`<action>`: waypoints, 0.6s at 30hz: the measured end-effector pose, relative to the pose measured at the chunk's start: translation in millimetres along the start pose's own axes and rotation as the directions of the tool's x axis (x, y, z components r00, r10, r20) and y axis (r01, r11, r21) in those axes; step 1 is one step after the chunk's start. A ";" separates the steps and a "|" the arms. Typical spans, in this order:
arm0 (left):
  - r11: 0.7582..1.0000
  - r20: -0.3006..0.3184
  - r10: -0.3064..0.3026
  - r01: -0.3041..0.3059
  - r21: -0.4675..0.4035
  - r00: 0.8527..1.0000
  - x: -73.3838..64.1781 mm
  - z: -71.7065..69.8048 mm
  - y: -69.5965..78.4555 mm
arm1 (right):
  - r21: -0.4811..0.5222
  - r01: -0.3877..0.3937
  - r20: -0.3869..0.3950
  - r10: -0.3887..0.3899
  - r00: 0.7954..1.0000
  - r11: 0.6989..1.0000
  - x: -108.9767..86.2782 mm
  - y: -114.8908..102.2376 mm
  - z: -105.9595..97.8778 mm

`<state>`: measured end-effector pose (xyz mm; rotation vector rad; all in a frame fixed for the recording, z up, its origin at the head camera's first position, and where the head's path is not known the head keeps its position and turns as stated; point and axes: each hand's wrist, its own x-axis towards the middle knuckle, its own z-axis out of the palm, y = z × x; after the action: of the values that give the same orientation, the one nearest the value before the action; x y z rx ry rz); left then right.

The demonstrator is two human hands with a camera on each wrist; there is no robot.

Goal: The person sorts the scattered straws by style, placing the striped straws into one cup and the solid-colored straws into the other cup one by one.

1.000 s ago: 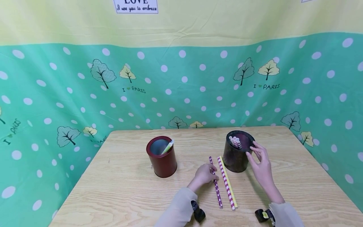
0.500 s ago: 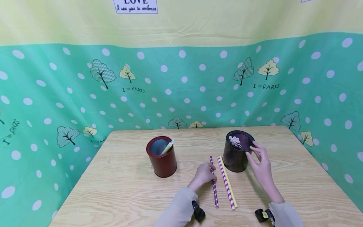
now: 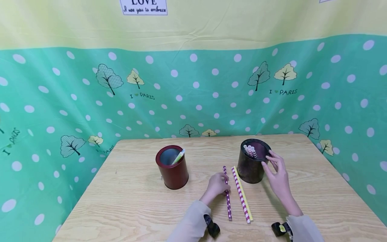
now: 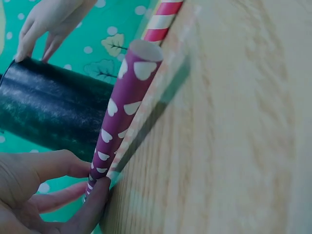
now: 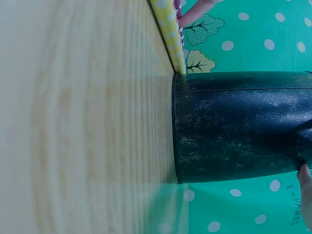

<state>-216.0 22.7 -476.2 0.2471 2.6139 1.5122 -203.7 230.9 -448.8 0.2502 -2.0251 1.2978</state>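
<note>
My left hand (image 3: pixel 217 184) pinches a purple paper straw with white hearts (image 3: pixel 228 205) between thumb and fingers. In the left wrist view the straw (image 4: pixel 122 105) slants close to the wood. My right hand (image 3: pixel 278 174) holds the upper right side of a dark round can (image 3: pixel 251 169), fingers and thumb at its rim. Several pale-ended striped straws (image 3: pixel 250 151) lean inside that can. Between the hands lie a magenta-and-white striped straw (image 3: pixel 241 195) and a yellow straw (image 3: pixel 245 201), side by side.
A dark red round can (image 3: pixel 173 171) stands to the left on the wooden table (image 3: pixel 130 208), with a green and white straw (image 3: pixel 179 157) leaning in it. Behind the table hangs a green and yellow dotted cloth (image 3: pixel 193 111).
The near end of the purple straw has swung left, so it lies straighter, and my left hand has shifted slightly left with it. My right hand stays at the dark can.
</note>
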 end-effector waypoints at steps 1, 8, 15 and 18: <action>0.998 0.009 -0.023 0.023 -0.056 1.000 0.0 -0.4 -1.0 | 0.000 -0.004 0.000 0.004 1.000 1.000 0.3 -1.0 0.1; 0.947 0.059 -0.062 0.077 -0.313 0.996 1.2 -3.9 -8.8 | 0.004 0.014 -0.010 -0.014 1.000 1.000 1.5 -22.8 -0.1; 0.908 0.047 -0.074 0.086 -0.409 0.996 3.8 -9.0 -5.2 | -0.016 0.005 -0.012 -0.005 1.000 1.000 1.5 -36.0 -1.1; 0.888 0.049 -0.079 0.093 -0.451 0.996 3.2 -12.2 -0.3 | -0.018 -0.008 -0.008 0.007 1.000 1.000 1.6 -35.9 -1.2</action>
<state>-221.3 12.8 -470.4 0.1032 2.1289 2.0043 -186.1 215.1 -421.7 0.2295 -2.0322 1.2829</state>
